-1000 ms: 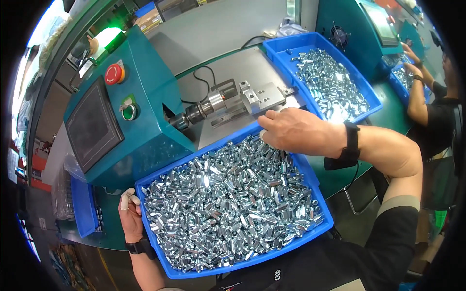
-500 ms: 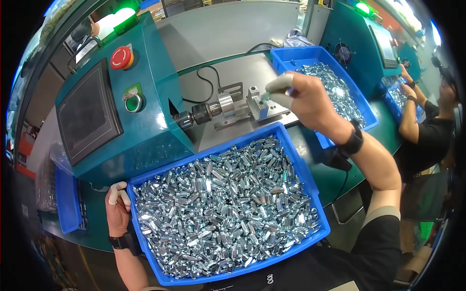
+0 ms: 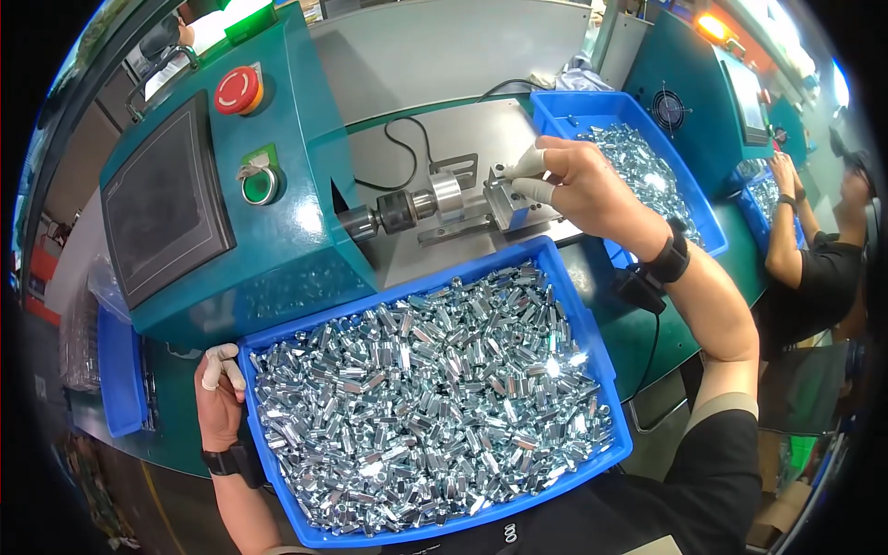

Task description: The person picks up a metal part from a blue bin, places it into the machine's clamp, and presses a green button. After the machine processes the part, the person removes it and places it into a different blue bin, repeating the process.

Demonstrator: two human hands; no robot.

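My right hand (image 3: 597,190), with pale covers on thumb and finger, is pinched closed at the top of the metal clamping block (image 3: 508,208). Whatever sits between its fingertips is hidden. Left of that block, a chuck (image 3: 398,211) juts from the green machine, with a silver collar (image 3: 448,195) at its end. My left hand (image 3: 220,402), also wearing finger covers, rests curled by the left rim of a big blue tray (image 3: 578,305); I cannot make out anything in its fingers. Shiny hexagonal metal sleeves (image 3: 425,398) fill this tray.
A second blue tray (image 3: 703,217) of small metal parts stands beyond my right hand. The green machine (image 3: 314,139) carries a red stop button (image 3: 239,90), a green-ringed button (image 3: 259,185) and a dark screen (image 3: 162,203). At far right a co-worker (image 3: 823,250) works beside another machine.
My right hand has come down onto the clamping block, its fingertips now against it. My left hand stays by the tray. The far machine's lamp has turned from green to orange.
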